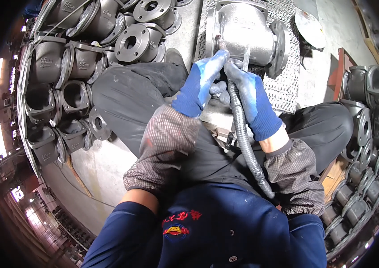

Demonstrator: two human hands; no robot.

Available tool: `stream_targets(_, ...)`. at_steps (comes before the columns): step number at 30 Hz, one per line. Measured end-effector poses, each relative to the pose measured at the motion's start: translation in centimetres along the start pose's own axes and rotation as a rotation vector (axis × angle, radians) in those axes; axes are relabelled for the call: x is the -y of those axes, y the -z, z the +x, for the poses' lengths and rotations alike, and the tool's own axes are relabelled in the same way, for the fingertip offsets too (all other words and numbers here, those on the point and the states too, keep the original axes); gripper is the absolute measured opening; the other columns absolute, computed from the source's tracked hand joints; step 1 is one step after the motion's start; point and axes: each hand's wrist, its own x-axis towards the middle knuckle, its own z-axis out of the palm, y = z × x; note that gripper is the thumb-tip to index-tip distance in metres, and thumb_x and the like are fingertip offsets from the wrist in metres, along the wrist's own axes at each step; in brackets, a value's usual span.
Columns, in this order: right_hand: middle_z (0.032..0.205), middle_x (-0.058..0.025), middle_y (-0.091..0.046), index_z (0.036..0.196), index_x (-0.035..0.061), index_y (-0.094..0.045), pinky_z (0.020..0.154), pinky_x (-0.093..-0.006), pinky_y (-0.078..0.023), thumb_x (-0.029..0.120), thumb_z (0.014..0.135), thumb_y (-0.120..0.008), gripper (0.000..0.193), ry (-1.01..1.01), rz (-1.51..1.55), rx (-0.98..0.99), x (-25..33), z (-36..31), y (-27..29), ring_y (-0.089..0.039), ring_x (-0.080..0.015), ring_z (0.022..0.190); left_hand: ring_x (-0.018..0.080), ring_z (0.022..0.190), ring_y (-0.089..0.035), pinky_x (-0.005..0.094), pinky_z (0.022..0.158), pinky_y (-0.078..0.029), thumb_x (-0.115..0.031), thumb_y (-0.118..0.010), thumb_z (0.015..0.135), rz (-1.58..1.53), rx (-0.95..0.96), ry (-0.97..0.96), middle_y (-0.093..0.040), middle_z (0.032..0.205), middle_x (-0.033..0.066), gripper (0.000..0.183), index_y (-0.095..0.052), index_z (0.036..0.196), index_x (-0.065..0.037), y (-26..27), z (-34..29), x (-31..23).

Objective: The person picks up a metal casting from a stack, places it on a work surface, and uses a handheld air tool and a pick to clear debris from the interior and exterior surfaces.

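Observation:
A grey cast-metal valve body (243, 27) with round flanges lies on a textured metal bench top (283, 91) in front of me. My left hand (207, 73), in a blue and white glove, is closed around a slim hand tool (220, 42). The tool's narrow tip meets or nearly meets the body's left flange. My right hand (246, 85), gloved alike, is closed beside it, round the tool's rear where a ribbed hose (242, 129) begins. From there the hose runs down to my lap. The fingers hide most of the tool, so its exact kind cannot be made out.
Several similar castings (46, 62) are stacked in rows on the left, and more castings (355, 207) fill the right side. A pale round disc (310, 29) stands right of the bench. My bent legs (131, 94) flank the bench. A thin stick (78, 176) lies on the floor.

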Motion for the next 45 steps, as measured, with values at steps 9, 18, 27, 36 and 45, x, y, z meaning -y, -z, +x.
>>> stream_targets(9, 0.061, -0.0006, -0.053, 0.088, 0.0007, -0.057, 0.041, -0.0218, -0.041, 0.021, 0.091, -0.049, 0.022, -0.026, 0.110, -0.184, -1.8, -0.4, -2.5, -0.050, -0.0076, 0.047, 0.0080, 0.076, -0.054, 0.0223, 0.064, -0.045, -0.031, -0.047, 0.094, -0.127, -0.026, 0.250, -0.059, 0.081, 0.0013, 0.033, -0.060, 0.101, -0.001, 0.5, -0.6, 0.3)
stream_targets(18, 0.065, -0.0005, -0.051, 0.097, -0.0038, -0.059, 0.039, -0.0202, -0.043, 0.026, 0.091, -0.051, 0.031, -0.146, -0.051, -0.103, -0.5, -1.3, 0.2, -0.048, -0.0062, 0.045, 0.0095, 0.082, -0.054, 0.0232, 0.069, -0.045, -0.044, -0.046, 0.091, -0.115, -0.085, 0.235, -0.059, 0.090, 0.0025, 0.044, -0.062, 0.101, -0.004, -1.2, -0.1, 1.7)
stream_targets(27, 0.076, -0.0117, -0.060, 0.108, -0.0039, -0.052, 0.056, -0.0307, -0.047, 0.019, 0.086, -0.055, 0.032, -0.182, -0.443, 0.060, 2.8, -1.8, 1.5, -0.061, -0.0249, 0.063, 0.0112, 0.086, -0.053, 0.0266, 0.080, -0.042, -0.034, -0.045, 0.095, -0.262, -0.095, 0.218, -0.059, 0.093, 0.0042, 0.036, -0.059, 0.100, -0.001, -2.1, 0.6, 3.8)
stream_targets(36, 0.067, -0.0038, -0.057, 0.091, -0.0038, -0.060, 0.044, -0.0224, -0.043, 0.029, 0.091, -0.051, 0.034, 0.010, -0.421, -0.071, 1.6, -0.8, 1.5, -0.050, -0.0094, 0.049, 0.0071, 0.073, -0.048, 0.0218, 0.061, -0.044, -0.041, -0.042, 0.095, -0.311, -0.144, 0.242, -0.053, 0.086, 0.0008, 0.041, -0.056, 0.101, -0.003, -2.8, -0.2, 1.6)
stream_targets(45, 0.061, -0.0079, -0.052, 0.091, -0.0030, -0.054, 0.046, -0.0258, -0.041, 0.020, 0.088, -0.047, 0.024, 0.353, -1.000, 0.085, 3.5, -0.4, 0.9, -0.051, -0.0160, 0.048, 0.0108, 0.086, -0.054, 0.0258, 0.073, -0.050, -0.027, -0.049, 0.094, -0.406, -0.165, 0.091, -0.055, 0.101, 0.0046, 0.036, -0.051, 0.118, -0.001, -2.3, -0.8, 1.8)
